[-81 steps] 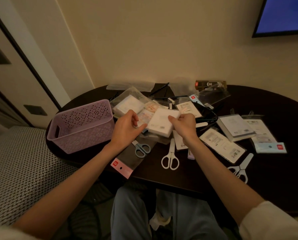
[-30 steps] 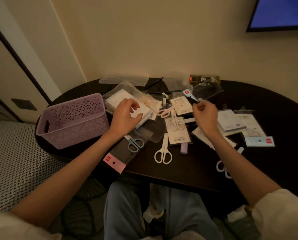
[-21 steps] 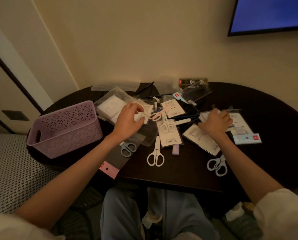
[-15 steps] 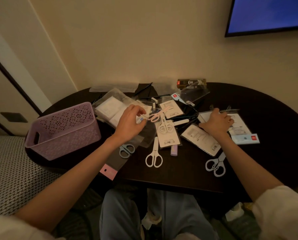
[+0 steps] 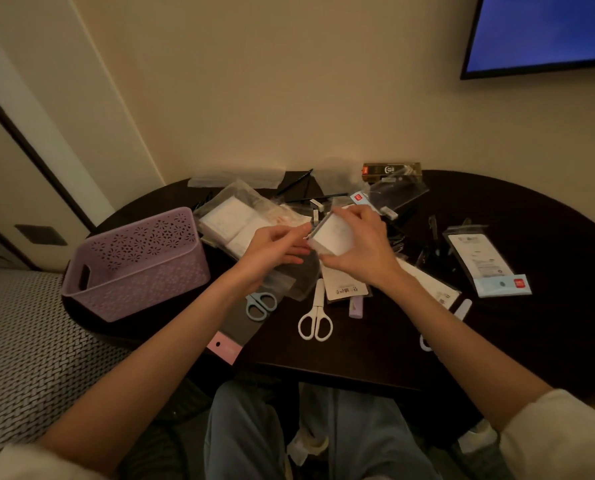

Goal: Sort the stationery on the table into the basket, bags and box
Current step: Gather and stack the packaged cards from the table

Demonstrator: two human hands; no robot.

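1. Both hands up over the pile, centre of frame. Right hand (image 5: 361,251) grips a white pad pack (image 5: 332,235), fingers over its top edge, thumb under.
2. Left hand (image 5: 275,249) meets the pack's left edge, fingertips pinching at that corner; exact hold is blurred, can't tell more.
3. Pack is tilted, lifted off the table (image 5: 531,341), above the clear bags (image 5: 240,220) heaped centre-left.
4. Lilac basket (image 5: 133,268) at left of frame, on the table edge, just beside the bag heap. Can't see anything inside from here.
5. Below the hands: blue-handled scissors (image 5: 259,304) partly on a clear sleeve w/ pink header (image 5: 225,348); white scissors (image 5: 315,320) just right of them, flat on the tabletop.
6. Small lilac stick (image 5: 356,306) beside a printed card pack (image 5: 344,287), right of the white scissors.
7. Right side: flat packet w/ blue-and-red label strip (image 5: 486,265), well apart from the hands.
8. Back of table by the wall: dark box w/ gold trim (image 5: 391,169); black pens (image 5: 299,183) lie near it.
9. Another pair of scissors (image 5: 460,311) mostly hidden behind the right forearm.
10. Screen (image 5: 548,29) glows blue, upper right of frame.
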